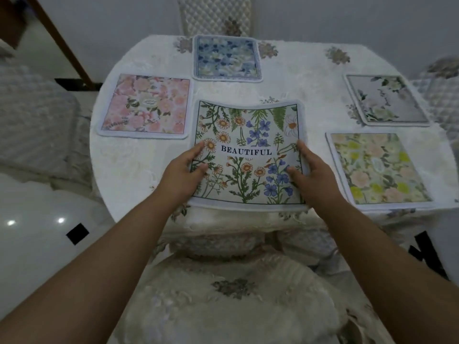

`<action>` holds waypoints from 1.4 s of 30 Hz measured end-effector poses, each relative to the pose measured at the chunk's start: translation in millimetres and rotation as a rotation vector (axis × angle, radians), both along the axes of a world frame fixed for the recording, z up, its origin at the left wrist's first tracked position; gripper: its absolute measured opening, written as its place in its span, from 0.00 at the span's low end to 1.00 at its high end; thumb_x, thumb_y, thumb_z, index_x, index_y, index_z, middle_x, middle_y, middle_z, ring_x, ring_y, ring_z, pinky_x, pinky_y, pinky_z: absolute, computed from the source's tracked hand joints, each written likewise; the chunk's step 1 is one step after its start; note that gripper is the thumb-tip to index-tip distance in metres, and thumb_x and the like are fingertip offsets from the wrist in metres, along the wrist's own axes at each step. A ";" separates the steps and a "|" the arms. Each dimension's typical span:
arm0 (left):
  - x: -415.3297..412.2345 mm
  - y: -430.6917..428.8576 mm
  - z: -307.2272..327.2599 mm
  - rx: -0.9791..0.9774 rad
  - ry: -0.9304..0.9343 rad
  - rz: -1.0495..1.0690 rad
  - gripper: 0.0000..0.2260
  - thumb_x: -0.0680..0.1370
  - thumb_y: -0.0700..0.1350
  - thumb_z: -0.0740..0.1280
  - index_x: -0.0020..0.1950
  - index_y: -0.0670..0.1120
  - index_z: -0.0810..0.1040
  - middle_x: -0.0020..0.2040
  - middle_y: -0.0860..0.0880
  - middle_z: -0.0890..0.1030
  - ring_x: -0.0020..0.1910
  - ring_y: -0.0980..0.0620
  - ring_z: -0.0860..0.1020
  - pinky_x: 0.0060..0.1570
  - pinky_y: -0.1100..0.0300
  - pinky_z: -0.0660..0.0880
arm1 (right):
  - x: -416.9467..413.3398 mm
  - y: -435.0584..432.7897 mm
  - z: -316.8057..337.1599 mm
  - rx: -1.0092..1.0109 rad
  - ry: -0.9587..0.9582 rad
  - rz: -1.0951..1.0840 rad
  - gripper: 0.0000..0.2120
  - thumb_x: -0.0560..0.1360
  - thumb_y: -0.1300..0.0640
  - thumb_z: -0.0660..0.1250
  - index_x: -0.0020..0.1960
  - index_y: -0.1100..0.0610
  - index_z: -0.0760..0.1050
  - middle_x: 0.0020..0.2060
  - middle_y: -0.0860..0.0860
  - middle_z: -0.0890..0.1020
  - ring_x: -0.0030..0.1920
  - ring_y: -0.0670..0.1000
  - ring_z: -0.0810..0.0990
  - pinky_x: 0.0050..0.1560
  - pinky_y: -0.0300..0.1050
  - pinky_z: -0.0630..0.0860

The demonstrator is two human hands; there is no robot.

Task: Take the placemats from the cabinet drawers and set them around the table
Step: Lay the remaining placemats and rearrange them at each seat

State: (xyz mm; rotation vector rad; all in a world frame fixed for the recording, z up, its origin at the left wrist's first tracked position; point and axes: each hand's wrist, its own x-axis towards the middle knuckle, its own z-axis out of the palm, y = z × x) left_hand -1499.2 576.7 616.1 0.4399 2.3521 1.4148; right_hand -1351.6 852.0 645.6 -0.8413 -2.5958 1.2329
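Observation:
A wildflower placemat (248, 135) printed with the word BEAUTIFUL is at the near edge of the round, white-clothed table (298, 78). My left hand (185, 170) grips its left edge and my right hand (309, 170) grips its right edge, thumbs on top. Its far edge curls up slightly. Several other placemats lie flat around the table: a pink floral one (146, 105) at the left, a blue floral one (227, 58) at the far side, a grey floral one (386, 100) at the far right and a yellow-and-pink one (377, 167) at the near right.
A cushioned chair (233, 289) with an embroidered cover stands directly below me, tucked at the table's near edge. A quilted chair back (216, 16) rises behind the far side. Another covered chair (29, 115) stands at the left. Glossy white floor (37, 219) lies at the lower left.

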 end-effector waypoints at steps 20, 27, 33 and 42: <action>-6.5 49.4 -105.0 -0.321 0.029 -0.012 0.26 0.83 0.44 0.66 0.79 0.59 0.63 0.67 0.46 0.75 0.58 0.54 0.73 0.56 0.64 0.66 | -30.8 52.5 -122.8 -0.120 -0.163 0.033 0.32 0.79 0.51 0.69 0.79 0.44 0.61 0.73 0.52 0.71 0.72 0.52 0.70 0.72 0.44 0.65; -6.3 51.8 -109.0 -0.336 0.081 0.006 0.27 0.82 0.45 0.67 0.79 0.57 0.65 0.62 0.47 0.73 0.60 0.50 0.74 0.58 0.63 0.67 | -34.7 54.7 -128.7 -0.025 -0.157 0.050 0.31 0.79 0.53 0.70 0.79 0.52 0.63 0.69 0.57 0.71 0.70 0.55 0.69 0.65 0.38 0.61; 6.3 55.9 -104.0 -0.381 0.215 0.190 0.25 0.79 0.45 0.71 0.75 0.50 0.70 0.74 0.47 0.65 0.70 0.45 0.68 0.63 0.49 0.72 | -34.4 51.3 -133.2 0.001 -0.104 0.020 0.30 0.79 0.55 0.70 0.78 0.54 0.64 0.69 0.56 0.72 0.71 0.54 0.69 0.67 0.39 0.62; 49.2 86.6 -106.8 -0.573 0.476 -0.211 0.25 0.83 0.51 0.57 0.81 0.54 0.59 0.83 0.49 0.55 0.82 0.46 0.49 0.77 0.42 0.54 | -30.6 17.7 -124.4 0.387 -0.117 0.210 0.26 0.83 0.52 0.59 0.80 0.52 0.61 0.80 0.51 0.58 0.79 0.55 0.56 0.77 0.58 0.56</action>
